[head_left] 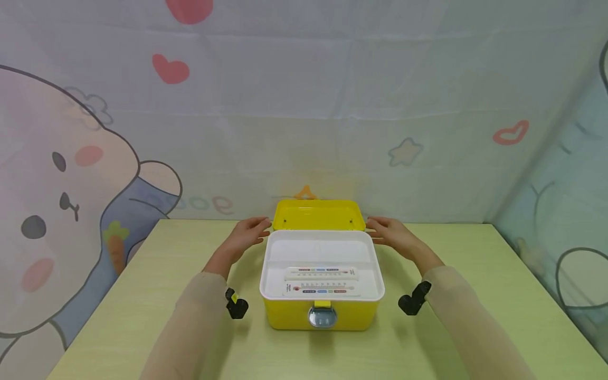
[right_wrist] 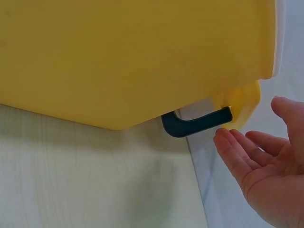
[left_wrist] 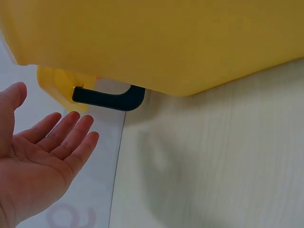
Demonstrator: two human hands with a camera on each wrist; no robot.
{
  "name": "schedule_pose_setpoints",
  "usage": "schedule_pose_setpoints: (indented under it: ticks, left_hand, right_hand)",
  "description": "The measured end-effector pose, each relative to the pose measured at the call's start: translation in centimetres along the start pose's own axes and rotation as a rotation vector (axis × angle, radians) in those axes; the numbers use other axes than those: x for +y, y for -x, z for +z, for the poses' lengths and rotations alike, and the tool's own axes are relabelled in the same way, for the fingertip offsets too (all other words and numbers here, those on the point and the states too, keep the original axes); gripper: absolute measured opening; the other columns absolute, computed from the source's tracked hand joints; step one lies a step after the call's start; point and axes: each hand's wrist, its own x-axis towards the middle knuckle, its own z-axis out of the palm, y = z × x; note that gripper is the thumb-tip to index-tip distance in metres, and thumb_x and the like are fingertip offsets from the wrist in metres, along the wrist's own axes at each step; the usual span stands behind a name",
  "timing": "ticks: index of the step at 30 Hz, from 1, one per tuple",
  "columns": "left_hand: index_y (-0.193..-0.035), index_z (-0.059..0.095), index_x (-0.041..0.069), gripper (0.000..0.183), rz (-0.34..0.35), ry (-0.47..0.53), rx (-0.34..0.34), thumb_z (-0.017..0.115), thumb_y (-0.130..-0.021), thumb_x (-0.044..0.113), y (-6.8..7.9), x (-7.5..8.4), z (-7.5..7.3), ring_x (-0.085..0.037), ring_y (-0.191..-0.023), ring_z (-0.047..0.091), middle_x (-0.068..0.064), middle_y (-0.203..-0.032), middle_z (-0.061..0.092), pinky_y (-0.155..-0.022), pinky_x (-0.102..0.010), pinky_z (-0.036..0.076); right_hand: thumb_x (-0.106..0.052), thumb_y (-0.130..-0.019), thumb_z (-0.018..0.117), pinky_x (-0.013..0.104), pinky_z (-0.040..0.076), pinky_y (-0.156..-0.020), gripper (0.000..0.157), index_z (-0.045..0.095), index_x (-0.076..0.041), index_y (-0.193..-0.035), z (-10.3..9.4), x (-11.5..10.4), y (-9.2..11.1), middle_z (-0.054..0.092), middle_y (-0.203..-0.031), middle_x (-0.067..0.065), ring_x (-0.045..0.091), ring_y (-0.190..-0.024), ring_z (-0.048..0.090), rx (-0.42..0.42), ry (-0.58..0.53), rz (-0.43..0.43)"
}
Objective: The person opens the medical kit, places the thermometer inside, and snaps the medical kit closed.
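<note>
A yellow storage box (head_left: pixel 285 315) with a silver front latch (head_left: pixel 322 316) stands on the table. Its yellow lid (head_left: pixel 318 215) is swung back behind it. A white tray (head_left: pixel 318 248) fills the top and bears two strip thermometers (head_left: pixel 321 273). Beside the lid's left edge is my left hand (head_left: pixel 247 232), fingers extended. On the opposite side my right hand (head_left: pixel 391 236) has its fingers spread toward the lid. Both wrist views show a dark green handle (left_wrist: pixel 107 99) hanging at the lid, with fingertips of each hand close to it. Neither hand grips anything.
The pale wooden table (head_left: pixel 190 243) ends at its back edge just behind the box. A fabric backdrop (head_left: pixel 332 105) with cartoon prints hangs along the back and both sides. Small black devices (head_left: pixel 414 298) are strapped at both wrists.
</note>
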Motion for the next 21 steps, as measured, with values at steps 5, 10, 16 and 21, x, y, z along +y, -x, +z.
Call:
schedule_pose_setpoints:
  ticks: [5, 10, 16, 21]
  left_hand:
    - [-0.141, 0.033, 0.001, 0.056, -0.012, 0.000, 0.003, 0.045, -0.097, 0.034, -0.2, 0.3, 0.2, -0.033, -0.124, 0.046, -0.018, -0.141, 0.039, -0.102, -0.043, 0.038]
    - [-0.140, 0.034, 0.001, 0.056, -0.017, -0.015, 0.000, 0.044, -0.098, 0.035, -0.5, 0.6, 0.4, -0.033, -0.122, 0.048, -0.018, -0.141, 0.040, -0.100, -0.043, 0.040]
    - [-0.140, 0.034, 0.000, 0.053, -0.028, -0.017, 0.003, 0.043, -0.098, 0.032, -0.8, 0.9, 0.5, -0.033, -0.121, 0.048, -0.018, -0.140, 0.040, -0.101, -0.043, 0.040]
    - [-0.139, 0.037, 0.001, 0.050, -0.021, -0.021, -0.002, 0.045, -0.098, 0.029, -0.9, 0.9, 0.6, -0.034, -0.121, 0.048, -0.019, -0.139, 0.042, -0.101, -0.043, 0.040]
  right_hand:
    - [-0.031, -0.099, 0.041, 0.042, 0.041, -0.099, 0.061, 0.020, 0.004, -0.144, 0.1, -0.5, -0.3, 0.033, -0.143, 0.024, 0.037, -0.123, 0.045, 0.010, -0.014, 0.014]
    - [-0.031, -0.100, 0.040, 0.040, 0.043, -0.098, 0.057, 0.024, 0.002, -0.144, 0.3, -0.9, -0.6, 0.036, -0.142, 0.022, 0.036, -0.123, 0.046, 0.003, -0.013, 0.014]
    - [-0.029, -0.100, 0.038, 0.042, 0.041, -0.099, 0.053, 0.029, 0.000, -0.143, 0.4, -1.3, -0.9, 0.038, -0.141, 0.021, 0.036, -0.122, 0.047, 0.002, 0.001, 0.016]
    - [-0.027, -0.100, 0.040, 0.043, 0.040, -0.100, 0.052, 0.031, 0.000, -0.142, 0.6, -1.5, -1.2, 0.039, -0.140, 0.021, 0.036, -0.121, 0.048, 0.024, 0.020, 0.036]
